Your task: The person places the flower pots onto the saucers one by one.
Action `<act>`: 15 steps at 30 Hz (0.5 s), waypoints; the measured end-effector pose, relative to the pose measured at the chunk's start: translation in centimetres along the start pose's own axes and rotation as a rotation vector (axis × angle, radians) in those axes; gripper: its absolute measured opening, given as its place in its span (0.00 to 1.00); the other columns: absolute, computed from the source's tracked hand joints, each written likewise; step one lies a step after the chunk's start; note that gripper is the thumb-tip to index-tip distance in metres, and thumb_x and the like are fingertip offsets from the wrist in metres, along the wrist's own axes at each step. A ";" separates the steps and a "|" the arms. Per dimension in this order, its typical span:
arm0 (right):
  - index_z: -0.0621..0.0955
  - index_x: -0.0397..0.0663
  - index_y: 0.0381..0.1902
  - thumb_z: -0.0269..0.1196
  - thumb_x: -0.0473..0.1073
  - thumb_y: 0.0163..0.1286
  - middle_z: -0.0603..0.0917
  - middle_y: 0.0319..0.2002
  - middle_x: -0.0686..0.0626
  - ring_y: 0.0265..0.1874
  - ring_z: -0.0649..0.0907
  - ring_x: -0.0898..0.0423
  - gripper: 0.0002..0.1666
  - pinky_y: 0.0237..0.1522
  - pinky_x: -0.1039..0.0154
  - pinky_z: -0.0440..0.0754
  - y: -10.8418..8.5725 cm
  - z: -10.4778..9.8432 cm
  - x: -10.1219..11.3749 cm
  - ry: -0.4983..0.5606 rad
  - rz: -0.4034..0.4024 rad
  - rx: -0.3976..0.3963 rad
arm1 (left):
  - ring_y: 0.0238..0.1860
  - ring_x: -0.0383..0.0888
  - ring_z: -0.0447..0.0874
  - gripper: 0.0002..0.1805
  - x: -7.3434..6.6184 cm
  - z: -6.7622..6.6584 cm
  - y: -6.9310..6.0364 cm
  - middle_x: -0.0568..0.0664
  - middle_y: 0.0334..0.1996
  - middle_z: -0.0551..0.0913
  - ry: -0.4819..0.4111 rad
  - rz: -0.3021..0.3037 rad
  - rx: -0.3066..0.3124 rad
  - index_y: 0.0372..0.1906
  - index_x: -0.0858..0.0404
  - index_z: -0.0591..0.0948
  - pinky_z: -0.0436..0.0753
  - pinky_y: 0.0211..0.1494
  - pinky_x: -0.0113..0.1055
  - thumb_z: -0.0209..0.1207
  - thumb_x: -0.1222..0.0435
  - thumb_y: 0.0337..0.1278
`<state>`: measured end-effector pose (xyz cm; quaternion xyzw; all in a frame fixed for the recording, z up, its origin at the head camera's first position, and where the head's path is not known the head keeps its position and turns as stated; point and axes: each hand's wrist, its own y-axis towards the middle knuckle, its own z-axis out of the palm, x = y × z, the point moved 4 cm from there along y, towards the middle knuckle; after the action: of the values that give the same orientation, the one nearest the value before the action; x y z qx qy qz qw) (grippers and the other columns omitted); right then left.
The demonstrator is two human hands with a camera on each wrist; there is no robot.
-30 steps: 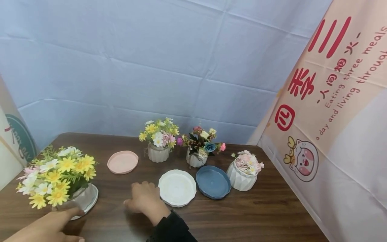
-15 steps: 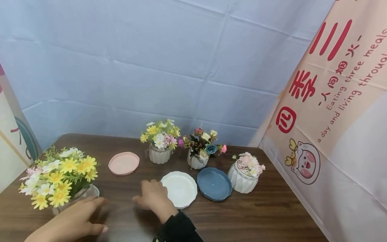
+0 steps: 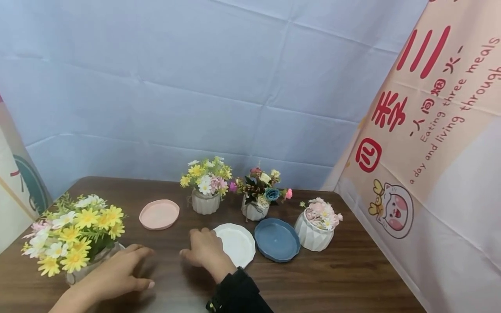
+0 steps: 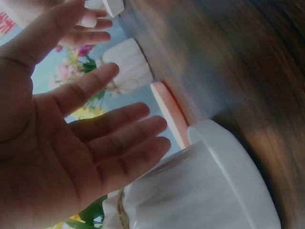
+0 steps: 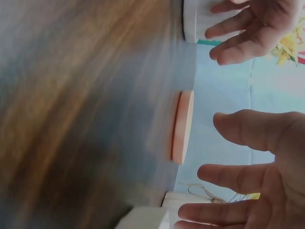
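My left hand [image 3: 111,276], fingers spread and holding nothing, hovers just right of a white pot of yellow and white flowers [image 3: 76,234]. In the left wrist view that ribbed pot [image 4: 181,191] stands on a white saucer [image 4: 238,171], beyond the open palm [image 4: 71,138]. My right hand [image 3: 209,252] is over the table beside the white plate [image 3: 238,243], covering its left edge; whether they touch is unclear. Its fingers look relaxed and empty in the right wrist view [image 5: 257,176]. A pink plate [image 3: 159,214] lies behind, between the two hands.
A blue plate [image 3: 277,240] lies right of the white one. Behind stand two potted flower arrangements [image 3: 205,202] [image 3: 254,211], and a faceted white pot with pink flowers [image 3: 314,232] is at the right. Cloth [image 3: 156,87] hangs behind the table.
My left hand has moved right, away from the flower pot on the left. The right hand has shifted slightly right, over the white plate's left edge.
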<state>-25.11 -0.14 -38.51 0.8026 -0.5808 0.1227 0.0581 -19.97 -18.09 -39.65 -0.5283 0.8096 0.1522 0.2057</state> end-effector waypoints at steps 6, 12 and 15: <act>0.78 0.46 0.53 0.66 0.57 0.58 0.77 0.43 0.45 0.47 0.75 0.47 0.30 0.42 0.52 0.76 0.4 -0.2 -0.9 0.013 0.006 0.020 | 0.49 0.58 0.75 0.37 -0.3 0.0 0.3 0.55 0.47 0.76 -0.013 0.048 -0.039 0.51 0.65 0.77 0.75 0.47 0.55 0.71 0.46 0.35; 0.78 0.44 0.53 0.66 0.55 0.59 0.78 0.42 0.46 0.45 0.77 0.49 0.29 0.42 0.56 0.76 1.3 -0.4 -1.6 0.087 -0.016 0.037 | 0.48 0.58 0.76 0.36 -0.2 0.1 1.1 0.55 0.45 0.78 0.000 0.067 -0.088 0.49 0.67 0.78 0.75 0.48 0.55 0.72 0.48 0.34; 0.77 0.43 0.54 0.65 0.53 0.60 0.79 0.43 0.46 0.46 0.78 0.49 0.29 0.43 0.57 0.76 1.9 -0.5 -1.8 0.116 -0.027 0.039 | 0.47 0.58 0.76 0.36 -0.2 0.2 1.6 0.55 0.45 0.79 -0.005 0.044 -0.104 0.49 0.67 0.78 0.74 0.48 0.55 0.72 0.49 0.34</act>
<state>-27.47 1.06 -38.60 0.8028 -0.5633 0.1794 0.0776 -21.37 -17.18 -39.66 -0.5200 0.8115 0.1999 0.1765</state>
